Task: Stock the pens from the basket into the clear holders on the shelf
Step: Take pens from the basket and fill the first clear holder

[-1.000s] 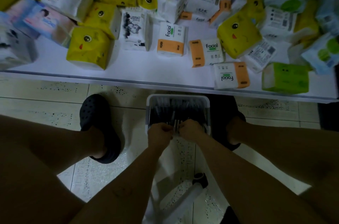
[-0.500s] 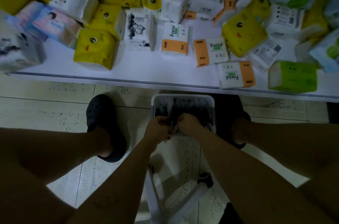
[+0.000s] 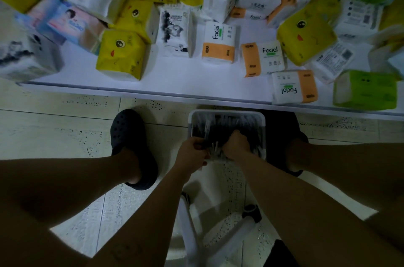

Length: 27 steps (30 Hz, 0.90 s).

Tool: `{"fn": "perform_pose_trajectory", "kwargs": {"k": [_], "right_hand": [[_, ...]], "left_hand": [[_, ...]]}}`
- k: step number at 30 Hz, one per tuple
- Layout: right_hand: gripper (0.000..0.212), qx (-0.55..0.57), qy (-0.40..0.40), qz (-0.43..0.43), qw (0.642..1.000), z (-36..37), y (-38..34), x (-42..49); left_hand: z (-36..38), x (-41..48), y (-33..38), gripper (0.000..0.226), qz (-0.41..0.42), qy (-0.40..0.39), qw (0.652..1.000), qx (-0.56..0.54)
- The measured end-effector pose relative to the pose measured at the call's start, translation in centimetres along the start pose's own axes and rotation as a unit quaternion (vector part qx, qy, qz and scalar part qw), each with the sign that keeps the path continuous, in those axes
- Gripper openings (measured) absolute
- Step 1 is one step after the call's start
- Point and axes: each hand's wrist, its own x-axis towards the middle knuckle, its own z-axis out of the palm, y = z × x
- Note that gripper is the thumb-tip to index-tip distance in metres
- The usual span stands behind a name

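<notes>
Reaching deeper into the basket [image 3: 227,112] than a second ago, right hand [image 3: 237,146] grips a bunch of pens [image 3: 220,126]; left hand [image 3: 192,154] pinches a few. Gathering stage.

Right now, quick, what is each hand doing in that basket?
Left hand: closed, gripping a few pens at the near edge of the basket.
Right hand: closed, gripping a bunch of pens inside the basket.

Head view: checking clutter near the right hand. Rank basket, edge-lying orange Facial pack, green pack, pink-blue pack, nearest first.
From the right hand:
1. basket, around it.
2. orange Facial pack, shelf edge, right.
3. green pack, farther right.
4. pink-blue pack, far back left.
</notes>
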Motion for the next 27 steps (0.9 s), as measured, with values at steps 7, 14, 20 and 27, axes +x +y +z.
{"fn": "perform_pose_trajectory", "kwargs": {"k": [7, 14, 20, 27], "right_hand": [[0.022, 0.012, -0.046, 0.025, 0.999, -1.0, -0.1, -0.1], [0.025, 0.090, -0.070, -0.012, 0.993, -2.4, 1.5, -3.3], [0.032, 0.166, 0.002, -0.116, 0.979, -3.9, 0.7, -7.7], [0.017, 0.197, 0.023, -0.229, 0.953, -7.4, -0.8, -13.6]], "left_hand": [[0.2, -0.3, 0.9, 0.055, -0.005, -0.038, 0.999, -0.026], [1.1, -2.9, 3.0, 0.108, 0.074, -0.078, 0.994, -0.022], [0.7, -7.1, 4.5, 0.123, 0.122, -0.097, 0.988, -0.011], [-1.4, -12.0, 6.7, 0.094, 0.242, -0.068, 0.968, -0.020]]}}
